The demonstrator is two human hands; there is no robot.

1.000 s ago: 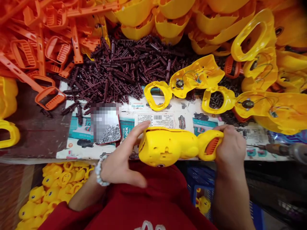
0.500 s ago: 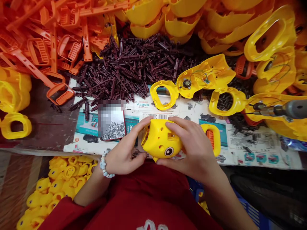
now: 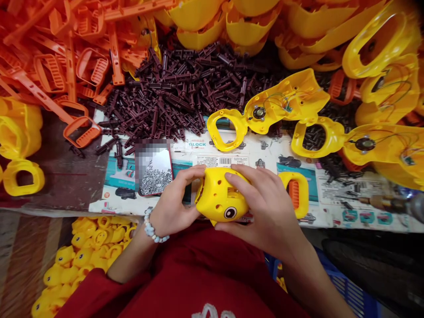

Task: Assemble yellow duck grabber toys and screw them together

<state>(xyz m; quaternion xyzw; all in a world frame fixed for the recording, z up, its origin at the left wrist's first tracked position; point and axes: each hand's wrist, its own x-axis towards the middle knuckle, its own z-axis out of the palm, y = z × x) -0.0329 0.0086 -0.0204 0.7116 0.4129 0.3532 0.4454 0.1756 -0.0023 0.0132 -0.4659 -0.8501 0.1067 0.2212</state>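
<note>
A yellow plastic toy shell (image 3: 220,194) with a round printed eye and several small holes sits between my hands, low over the front of the work surface. My left hand (image 3: 179,201), with a beaded bracelet at the wrist, grips its left end. Around its right side curl the fingers of my right hand (image 3: 265,205), the thumb underneath. Just beyond the right hand lies a yellow loop handle (image 3: 302,194) with an orange grip inside. Left of my left hand, a shallow tray (image 3: 172,170) holds small silver screws.
Dark brown plastic parts (image 3: 172,92) are heaped ahead, orange handle pieces (image 3: 89,70) at the back left. Yellow half shells with wires (image 3: 288,101) lie at right. A power screwdriver (image 3: 391,204) hangs over the right edge. Yellow duck-like pieces (image 3: 76,265) fill the space below left.
The power screwdriver at right has swung down and outward, away from the yellow half shells. Both hands keep their hold on the toy shell, which has shifted only slightly.
</note>
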